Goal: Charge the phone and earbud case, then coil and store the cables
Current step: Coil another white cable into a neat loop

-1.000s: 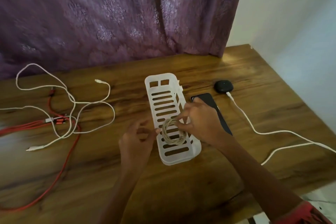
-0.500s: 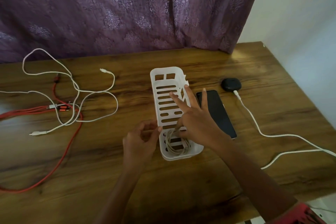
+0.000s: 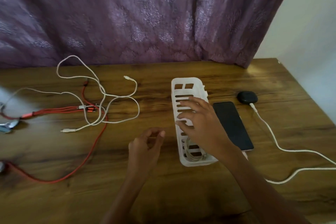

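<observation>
Fingers (image 3: pixel 188 104) of the right hand (image 3: pixel 203 125) spread over the white slotted plastic basket (image 3: pixel 183 81), a coiled white cable (image 3: pixel 193 158) at its six o'clock end. The left hand (image 3: pixel 145 148) curls loosely, empty.

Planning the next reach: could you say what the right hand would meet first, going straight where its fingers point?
The right hand points far-left, so it would likely meet the left wall of the white basket first, if its fingers are inside; height is unclear.
</observation>
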Motion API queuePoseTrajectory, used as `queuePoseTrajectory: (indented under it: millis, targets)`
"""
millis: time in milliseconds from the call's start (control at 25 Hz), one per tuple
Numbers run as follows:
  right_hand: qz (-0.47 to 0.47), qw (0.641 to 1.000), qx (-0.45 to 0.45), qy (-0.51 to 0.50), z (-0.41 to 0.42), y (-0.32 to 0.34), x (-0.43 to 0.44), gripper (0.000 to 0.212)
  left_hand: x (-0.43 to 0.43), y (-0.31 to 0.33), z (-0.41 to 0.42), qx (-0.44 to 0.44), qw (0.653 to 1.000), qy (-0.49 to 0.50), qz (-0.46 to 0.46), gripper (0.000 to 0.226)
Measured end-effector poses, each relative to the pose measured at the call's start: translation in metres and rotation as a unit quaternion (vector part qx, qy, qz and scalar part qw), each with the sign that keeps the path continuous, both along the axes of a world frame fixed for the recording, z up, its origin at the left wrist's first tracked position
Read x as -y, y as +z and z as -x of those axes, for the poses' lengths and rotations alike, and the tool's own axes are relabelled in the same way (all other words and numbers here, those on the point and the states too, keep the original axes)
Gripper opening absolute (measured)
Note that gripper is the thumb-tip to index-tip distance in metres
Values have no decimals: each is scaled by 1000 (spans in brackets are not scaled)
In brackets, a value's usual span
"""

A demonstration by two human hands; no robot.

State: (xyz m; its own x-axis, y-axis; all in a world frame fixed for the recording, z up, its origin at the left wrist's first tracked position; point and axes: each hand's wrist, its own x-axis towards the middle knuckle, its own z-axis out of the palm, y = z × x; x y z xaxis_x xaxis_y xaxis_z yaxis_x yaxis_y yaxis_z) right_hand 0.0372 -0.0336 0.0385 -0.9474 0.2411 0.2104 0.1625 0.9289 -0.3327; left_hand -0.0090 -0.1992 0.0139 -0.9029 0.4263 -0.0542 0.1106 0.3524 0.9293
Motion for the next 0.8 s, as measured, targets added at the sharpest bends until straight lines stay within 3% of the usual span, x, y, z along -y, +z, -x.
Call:
queuePoseTrajectory:
  millis: [280, 520, 720, 800]
  targets:
    - [82, 995, -15, 60, 48, 11, 116, 25, 114, 7, 40, -60, 997, 51, 28, 13]
    - [112, 993, -24, 38, 87, -8, 203, 24, 210, 2, 81, -96, 989, 71, 85, 8]
    - [43, 999, 2, -13, 143, -37, 230, 33, 247, -1, 112, -107, 987, 43, 109, 11]
    - [10, 999, 37, 12, 162, -48, 230, 35, 249, 1, 118, -107, 987, 44, 110, 11]
